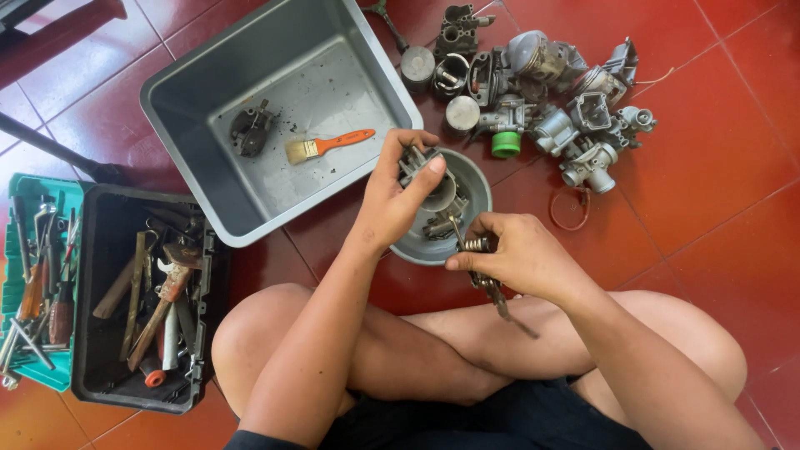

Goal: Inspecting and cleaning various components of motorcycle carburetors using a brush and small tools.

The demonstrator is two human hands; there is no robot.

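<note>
Over the small bowl [479, 179], the left hand [396, 196] grips a carburetor [417, 162] from above. Just right of the bowl, the right hand [517, 250] pinches a metal tool [492, 287]. The gray tub [192, 108] sits left.

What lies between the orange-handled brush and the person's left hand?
In the head view, only the grey tub's bare floor and its right wall lie between the brush and the left hand.

Two bare hands, left [400, 196] and right [512, 254], work over one round grey metal bowl [477, 187]. One large grey plastic tub [250, 75] holds one orange-handled paintbrush [329, 144] and one dark metal engine part [251, 129]. One black open toolbox [108, 250] and one green tool tray [37, 196] sit alongside. One green plastic cap [505, 143] shows among a pile of grey metal carburettor parts [575, 108], too tangled to count.
</note>
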